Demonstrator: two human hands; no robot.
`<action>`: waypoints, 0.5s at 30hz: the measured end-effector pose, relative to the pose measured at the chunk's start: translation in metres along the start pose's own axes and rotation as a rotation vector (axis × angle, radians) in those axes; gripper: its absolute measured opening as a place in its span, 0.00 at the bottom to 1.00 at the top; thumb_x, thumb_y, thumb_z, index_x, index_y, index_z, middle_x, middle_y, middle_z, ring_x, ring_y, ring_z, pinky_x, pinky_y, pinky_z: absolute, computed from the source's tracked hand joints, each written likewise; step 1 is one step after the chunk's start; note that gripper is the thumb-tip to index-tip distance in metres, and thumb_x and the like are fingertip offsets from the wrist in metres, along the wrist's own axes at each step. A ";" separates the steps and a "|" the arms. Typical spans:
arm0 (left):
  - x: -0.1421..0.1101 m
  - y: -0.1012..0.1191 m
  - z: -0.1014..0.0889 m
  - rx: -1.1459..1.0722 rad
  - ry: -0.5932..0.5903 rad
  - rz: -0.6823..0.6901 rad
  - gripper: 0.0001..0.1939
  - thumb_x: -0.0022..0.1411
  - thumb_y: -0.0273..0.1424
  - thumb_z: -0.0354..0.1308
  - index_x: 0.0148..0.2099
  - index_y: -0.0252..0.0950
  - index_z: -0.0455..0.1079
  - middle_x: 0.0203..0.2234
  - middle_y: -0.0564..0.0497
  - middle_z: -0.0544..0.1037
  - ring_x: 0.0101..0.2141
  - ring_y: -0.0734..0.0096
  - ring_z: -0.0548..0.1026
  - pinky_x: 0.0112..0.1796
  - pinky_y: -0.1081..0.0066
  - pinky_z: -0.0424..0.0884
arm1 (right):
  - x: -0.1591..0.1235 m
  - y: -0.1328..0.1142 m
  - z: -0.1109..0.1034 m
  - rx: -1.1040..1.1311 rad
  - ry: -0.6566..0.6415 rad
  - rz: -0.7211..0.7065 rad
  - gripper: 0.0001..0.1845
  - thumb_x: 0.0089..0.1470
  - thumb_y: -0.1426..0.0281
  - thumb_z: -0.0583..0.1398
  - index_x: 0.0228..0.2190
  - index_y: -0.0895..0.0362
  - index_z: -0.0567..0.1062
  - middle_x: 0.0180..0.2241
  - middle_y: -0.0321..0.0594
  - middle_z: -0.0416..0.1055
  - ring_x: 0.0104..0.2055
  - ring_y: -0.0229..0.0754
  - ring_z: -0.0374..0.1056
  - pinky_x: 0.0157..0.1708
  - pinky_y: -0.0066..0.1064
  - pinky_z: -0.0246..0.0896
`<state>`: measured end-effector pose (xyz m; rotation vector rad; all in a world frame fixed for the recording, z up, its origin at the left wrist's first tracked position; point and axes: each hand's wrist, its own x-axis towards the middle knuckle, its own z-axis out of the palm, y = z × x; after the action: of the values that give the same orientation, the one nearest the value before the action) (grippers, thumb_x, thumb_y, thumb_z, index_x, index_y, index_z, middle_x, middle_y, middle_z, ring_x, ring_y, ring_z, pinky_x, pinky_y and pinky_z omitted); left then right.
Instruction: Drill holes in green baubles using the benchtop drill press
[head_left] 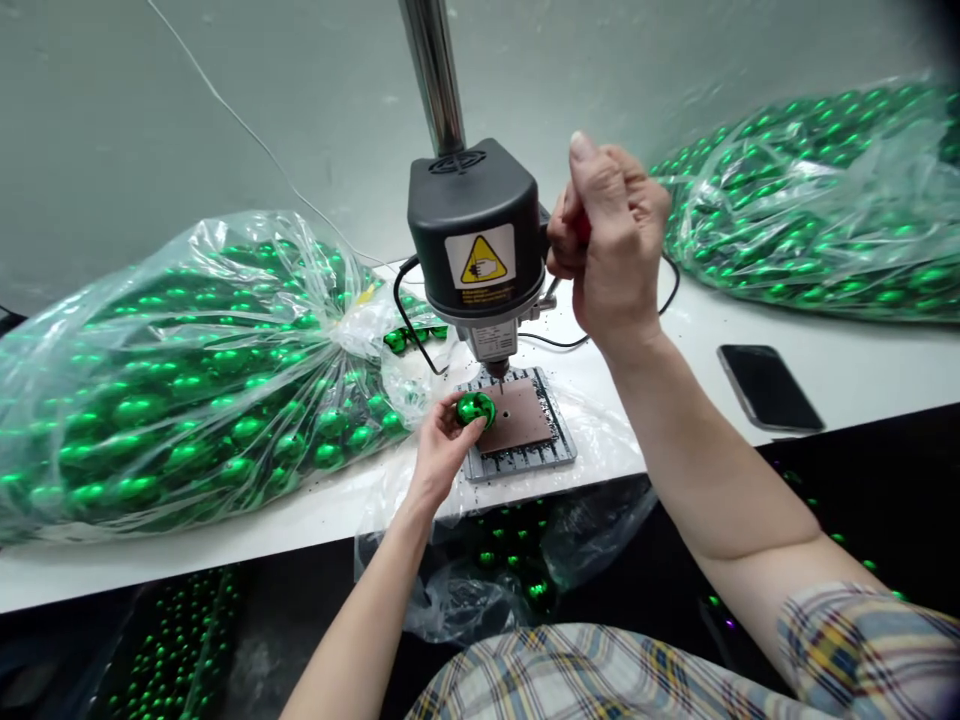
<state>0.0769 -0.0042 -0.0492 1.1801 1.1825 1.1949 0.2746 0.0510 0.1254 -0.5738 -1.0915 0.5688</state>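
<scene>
A shiny green ball [474,408] is held between the fingers and thumb of my left hand [444,445], just left of the drill bit. Below it lies a brown board [525,415] with a small hole, on the grey slotted base [551,458] of a drill press [476,215]. The bit [502,385] points down over the board, apart from the ball. Up at the machine's right side, my right hand [611,235] is wrapped round a lever handle [581,228] with a bit of red showing; most of the handle is hidden by my fingers.
Large clear plastic bags of green balls stand at left [187,380] and back right [817,210]. A phone [769,388] lies on the white table [697,330]. Below the front edge, an open plastic bag [480,595] holds more balls. Dark chips are scattered around the base.
</scene>
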 end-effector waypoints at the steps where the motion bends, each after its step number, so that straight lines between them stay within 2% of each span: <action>1: 0.001 -0.004 0.003 0.027 -0.013 0.016 0.31 0.50 0.38 0.73 0.54 0.36 0.69 0.47 0.43 0.80 0.47 0.61 0.79 0.51 0.61 0.74 | 0.000 0.000 0.000 0.013 0.004 0.003 0.36 0.48 0.33 0.57 0.20 0.52 0.57 0.14 0.27 0.49 0.15 0.30 0.42 0.12 0.31 0.35; 5: 0.007 -0.014 0.011 0.107 -0.058 0.034 0.32 0.53 0.40 0.71 0.57 0.36 0.70 0.48 0.43 0.80 0.47 0.59 0.79 0.51 0.60 0.74 | 0.002 0.001 0.001 0.042 0.022 0.014 0.37 0.43 0.32 0.60 0.20 0.51 0.57 0.16 0.28 0.52 0.15 0.30 0.42 0.12 0.32 0.36; 8: 0.012 -0.018 0.016 0.199 -0.086 0.059 0.31 0.54 0.40 0.70 0.58 0.36 0.71 0.46 0.44 0.80 0.44 0.60 0.79 0.48 0.61 0.75 | 0.002 0.001 0.001 0.021 0.006 0.021 0.36 0.46 0.33 0.60 0.20 0.51 0.56 0.16 0.28 0.51 0.16 0.31 0.43 0.12 0.32 0.39; 12: 0.015 -0.023 0.022 0.411 -0.057 0.181 0.29 0.54 0.38 0.70 0.57 0.38 0.73 0.45 0.45 0.79 0.43 0.60 0.77 0.45 0.62 0.74 | 0.001 0.001 0.000 0.017 -0.002 0.010 0.36 0.47 0.34 0.60 0.20 0.51 0.55 0.16 0.28 0.50 0.16 0.32 0.44 0.13 0.32 0.40; 15: 0.017 -0.026 0.027 0.567 -0.022 0.277 0.28 0.55 0.38 0.69 0.57 0.39 0.73 0.45 0.45 0.77 0.47 0.57 0.74 0.48 0.59 0.71 | 0.002 0.001 0.000 0.053 -0.012 0.012 0.35 0.48 0.37 0.62 0.20 0.51 0.56 0.16 0.29 0.51 0.16 0.32 0.44 0.13 0.32 0.39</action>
<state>0.1047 0.0116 -0.0746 1.8238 1.4244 1.0685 0.2752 0.0527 0.1258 -0.5315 -1.0821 0.6104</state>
